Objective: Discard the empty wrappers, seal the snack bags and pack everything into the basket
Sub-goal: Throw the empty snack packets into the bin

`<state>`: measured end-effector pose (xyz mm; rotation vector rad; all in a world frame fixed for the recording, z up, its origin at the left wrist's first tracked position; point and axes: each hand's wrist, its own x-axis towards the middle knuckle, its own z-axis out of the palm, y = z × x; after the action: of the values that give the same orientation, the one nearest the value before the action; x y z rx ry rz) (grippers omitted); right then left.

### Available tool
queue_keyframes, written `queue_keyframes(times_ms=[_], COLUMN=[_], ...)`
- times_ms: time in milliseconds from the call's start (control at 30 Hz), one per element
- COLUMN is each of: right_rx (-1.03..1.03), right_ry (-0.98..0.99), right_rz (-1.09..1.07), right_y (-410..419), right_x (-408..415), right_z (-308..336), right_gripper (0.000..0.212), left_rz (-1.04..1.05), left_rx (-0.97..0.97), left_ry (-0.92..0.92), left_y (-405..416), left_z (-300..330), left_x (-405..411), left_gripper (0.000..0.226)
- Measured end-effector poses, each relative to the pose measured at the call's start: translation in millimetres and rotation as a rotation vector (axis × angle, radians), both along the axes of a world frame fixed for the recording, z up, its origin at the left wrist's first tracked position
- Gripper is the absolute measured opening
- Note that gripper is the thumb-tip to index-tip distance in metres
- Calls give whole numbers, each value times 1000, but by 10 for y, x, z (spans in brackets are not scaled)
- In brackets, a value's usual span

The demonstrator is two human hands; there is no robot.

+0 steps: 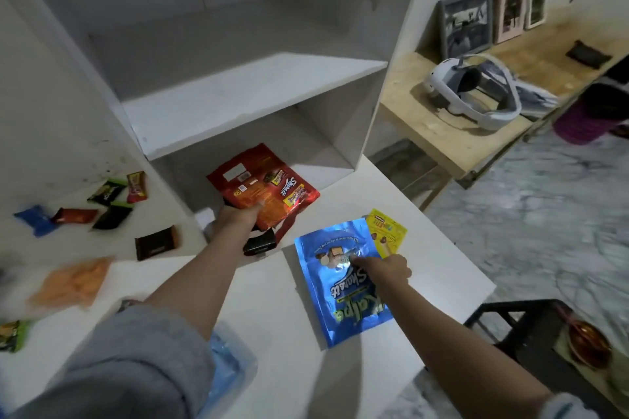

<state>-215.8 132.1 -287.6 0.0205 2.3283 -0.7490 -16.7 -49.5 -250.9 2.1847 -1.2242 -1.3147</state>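
A white shelf unit (252, 92) stands open beyond the left hand, its shelves bare. Far off past the right hand, a wooden side table (452, 143) carries a white headset (473, 92), with three picture frames (493, 15) leaning on the wall behind it and a small dark pouch (587, 53) nearby. Close beside the right forearm sits a copper-coloured bowl (590, 343). Marbled floor (531, 231) lies between.

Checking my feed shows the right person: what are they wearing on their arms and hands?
Both hands are bare: no gloves, rings, watch or bands show on the left hand or the right hand. Both forearms are uncovered. A grey-blue fabric sleeve is pushed up on the left arm. A paler grey cuff just shows on the right arm at the bottom edge.
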Motion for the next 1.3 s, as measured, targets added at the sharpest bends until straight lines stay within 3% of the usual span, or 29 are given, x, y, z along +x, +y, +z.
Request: queue_keyframes(times_ms=[167,267,333,433,600,700,867,1000,1167,1300], right_rx=[-153,-258,-301,-351,-386,-441,-524,-586,-595,-587], right_ry=[-56,-64,-45,-34,-10,3,-29,-48,-145,-188], right_rz=[-101,-52,-21,-11,90,146,303,427,586,785], right_y=[59,109,161,240,431,552,918,1351,1747,1970], right_x=[35,58,63,41,-9,-27,86,221,650,1266], right_z=[55,122,163,179,296,383,642,740,798,826], right_gripper=[96,88,82,77,53,50,42,42,45,47], left_rz=[119,168,206,96,2,86,261,396,672,924], left_rx=[36,19,16,1,-105,-199,-302,-433,-471,-409], left_ry=[159,148,237,350,339,382,364,360,172,40], left_y=[45,159,236,363,817,1236,2089,2896,3833,4621], left_z=[-63,33,84,135,357,543,731,791,779,788], left_x=[9,-30,-63,-42,50,143,454,658,1232,1850], left_gripper=[74,72,65,41,32,20,46,27,55,56])
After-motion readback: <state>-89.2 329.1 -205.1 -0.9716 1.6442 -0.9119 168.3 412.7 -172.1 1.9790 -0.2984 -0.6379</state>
